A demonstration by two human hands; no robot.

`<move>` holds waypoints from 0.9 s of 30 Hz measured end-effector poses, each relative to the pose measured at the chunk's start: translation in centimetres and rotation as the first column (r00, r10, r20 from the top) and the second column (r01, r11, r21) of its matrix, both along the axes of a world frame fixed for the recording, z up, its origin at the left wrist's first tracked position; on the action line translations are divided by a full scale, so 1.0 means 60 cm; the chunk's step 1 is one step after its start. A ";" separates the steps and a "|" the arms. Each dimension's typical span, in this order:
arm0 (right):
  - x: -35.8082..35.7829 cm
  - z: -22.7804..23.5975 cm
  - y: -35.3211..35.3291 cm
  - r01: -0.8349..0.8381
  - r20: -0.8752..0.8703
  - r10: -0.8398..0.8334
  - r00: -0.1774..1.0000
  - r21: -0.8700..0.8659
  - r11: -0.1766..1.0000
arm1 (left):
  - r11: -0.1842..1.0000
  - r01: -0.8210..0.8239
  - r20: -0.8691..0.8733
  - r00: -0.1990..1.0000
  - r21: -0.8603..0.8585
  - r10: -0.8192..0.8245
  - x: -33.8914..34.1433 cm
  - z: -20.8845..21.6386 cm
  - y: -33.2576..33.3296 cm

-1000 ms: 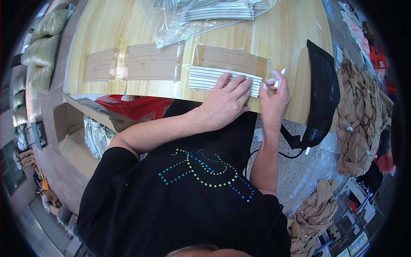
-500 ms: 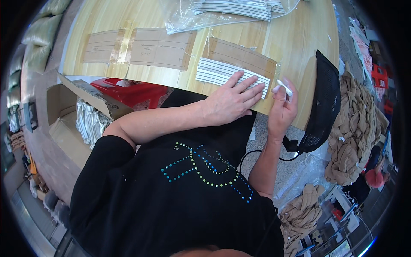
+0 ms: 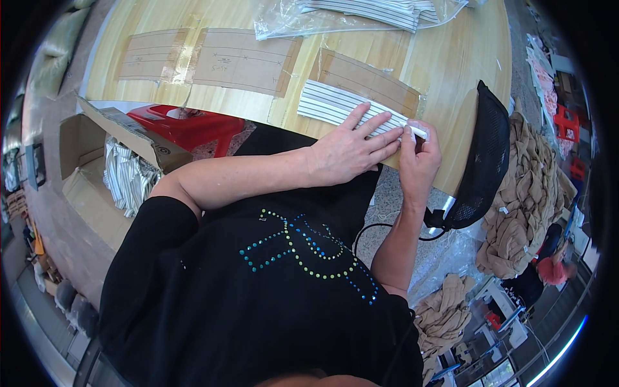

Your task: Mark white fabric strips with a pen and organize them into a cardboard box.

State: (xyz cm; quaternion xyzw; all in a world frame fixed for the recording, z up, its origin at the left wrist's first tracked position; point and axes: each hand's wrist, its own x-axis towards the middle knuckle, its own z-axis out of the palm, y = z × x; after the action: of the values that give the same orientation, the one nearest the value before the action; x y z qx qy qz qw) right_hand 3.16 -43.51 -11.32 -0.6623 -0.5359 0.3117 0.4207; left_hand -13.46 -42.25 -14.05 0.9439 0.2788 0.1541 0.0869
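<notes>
A white fabric piece with dark stripes [image 3: 325, 103] lies on the wooden table near its front edge, over the lower part of a taped brown card template [image 3: 371, 74]. My left hand [image 3: 348, 151] is laid flat on the fabric with its fingers spread, holding nothing. Just right of it, my right hand [image 3: 420, 155] pinches a short white stick [image 3: 418, 132] between thumb and fingers. The stick is at the right end of the fabric, close to my left fingertips. Its tip is hard to make out, and my left hand hides part of the strip.
Two more card templates [image 3: 244, 61] are taped to the table [image 3: 464, 58] on the left. Striped pieces [image 3: 380, 9] lie on clear plastic at the far side. A black mesh item [image 3: 480, 148] hangs at the right edge. A cardboard box [image 3: 84, 174] stands lower left, by a red stool [image 3: 213, 129].
My right hand has moved left and slightly down, bringing the white stick from beside the fabric to its right end. My left hand stays flat on the strip.
</notes>
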 end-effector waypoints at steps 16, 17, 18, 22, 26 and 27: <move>-0.042 -0.002 0.034 -0.269 0.234 0.249 0.940 0.059 0.961 | 1.000 -0.002 -0.069 0.998 0.019 0.003 -0.005 -0.004 -0.003; -0.043 -0.002 0.034 -0.258 0.222 0.245 0.944 0.034 0.966 | 1.000 0.004 -0.077 0.997 0.018 -0.003 -0.007 -0.004 -0.004; -0.045 -0.001 0.035 -0.259 0.226 0.245 0.943 0.032 0.965 | 1.000 0.014 -0.085 0.996 0.018 -0.012 -0.007 -0.003 -0.004; -0.091 0.021 0.041 -0.164 0.131 0.164 0.978 -0.011 0.986 | 1.000 0.014 -0.078 0.997 0.016 -0.013 -0.010 -0.014 -0.006; -0.111 0.011 0.058 -0.336 0.174 0.317 0.933 0.096 0.937 | 0.996 -0.090 0.128 0.988 0.014 0.087 0.007 -0.042 -0.002; -0.112 0.018 0.055 -0.337 0.173 0.330 0.928 0.015 0.941 | 0.989 -0.065 0.259 0.961 -0.134 0.098 0.007 -0.034 -0.003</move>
State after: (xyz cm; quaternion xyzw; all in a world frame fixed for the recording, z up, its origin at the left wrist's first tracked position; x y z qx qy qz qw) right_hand -3.57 -40.21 -10.26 -0.5760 -0.6809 0.3098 0.3297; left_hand -13.02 -42.46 -16.07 0.8952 0.3125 0.2647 0.1758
